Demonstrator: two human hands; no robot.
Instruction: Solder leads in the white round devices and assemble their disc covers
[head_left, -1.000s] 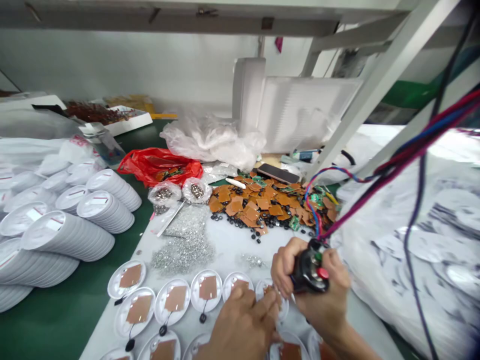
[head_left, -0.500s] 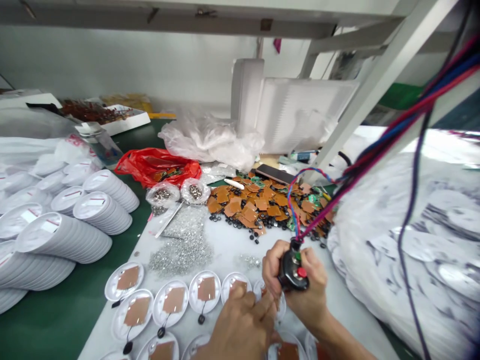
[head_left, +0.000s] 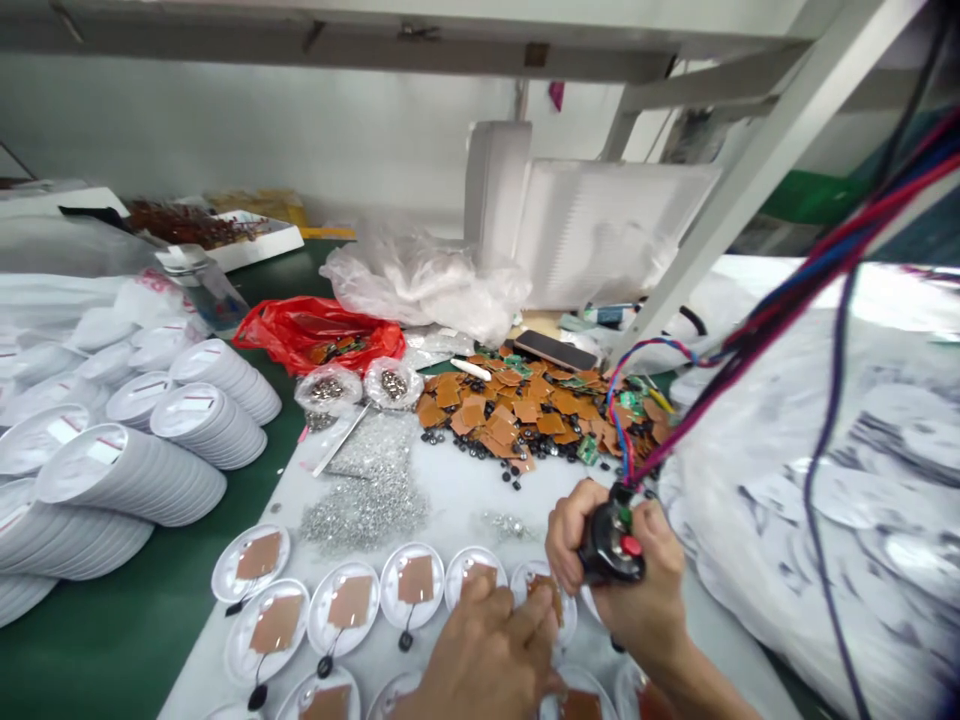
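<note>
My left hand [head_left: 480,660] reaches in from the bottom, its fingertips pinching a tilted brown pad [head_left: 544,592] on a white round plate [head_left: 551,640]. My right hand [head_left: 637,590] grips a black handheld control [head_left: 611,548] with a red button and a green button, and its red, blue and purple wires [head_left: 780,320] rise to the upper right. That hand sits just right of the same plate. Other white plates [head_left: 416,585] carry brown pads and small black dangling parts.
Behind the plates lie a heap of brown pads with green boards and black pieces [head_left: 525,415] and silver granules [head_left: 367,510]. Stacked white plates [head_left: 131,485] fill the left, and a white plastic sheet with round prints [head_left: 810,520] fills the right. A red bag [head_left: 315,335] lies beyond.
My right hand with the black control has moved right and slightly down since half a second ago, and its wires have swung with it. My left hand stays at the plate.
</note>
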